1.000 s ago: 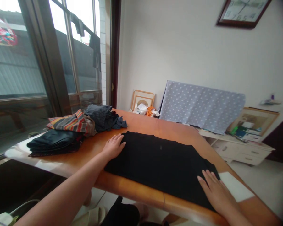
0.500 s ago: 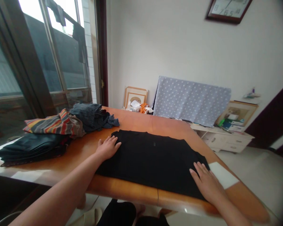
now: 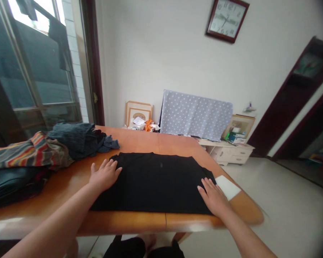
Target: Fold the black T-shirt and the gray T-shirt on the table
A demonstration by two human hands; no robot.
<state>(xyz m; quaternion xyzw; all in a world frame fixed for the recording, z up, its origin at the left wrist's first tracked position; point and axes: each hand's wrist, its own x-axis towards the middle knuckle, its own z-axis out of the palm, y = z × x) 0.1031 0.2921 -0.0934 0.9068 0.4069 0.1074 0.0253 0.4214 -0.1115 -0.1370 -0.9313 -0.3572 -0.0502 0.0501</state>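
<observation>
A black garment, probably a shirt [image 3: 156, 186], lies spread flat along the near side of the wooden table [image 3: 140, 219]. It has a small grey mark near its upper middle. My left hand [image 3: 104, 175] rests palm down at the garment's left edge, fingers spread. At the opposite edge, my right hand [image 3: 213, 195] lies flat with its fingers stretched toward the far side. Neither hand grips the cloth. Just beyond the right hand, a white sheet [image 3: 228, 187] lies on the tabletop, partly covered.
Piled clothes stand on the table's left: a striped cloth [image 3: 29, 150], dark folded clothes [image 3: 13, 182] and a blue-grey garment [image 3: 74, 139]. Behind the table are a dotted cloth cover [image 3: 193, 114] and a low white cabinet [image 3: 230, 154]. A clock [image 3: 227, 20] hangs on the wall.
The camera view has swung to the right and up, so things appear shifted left and the whole clock shows. Both hands stay flat at the garment's two edges.
</observation>
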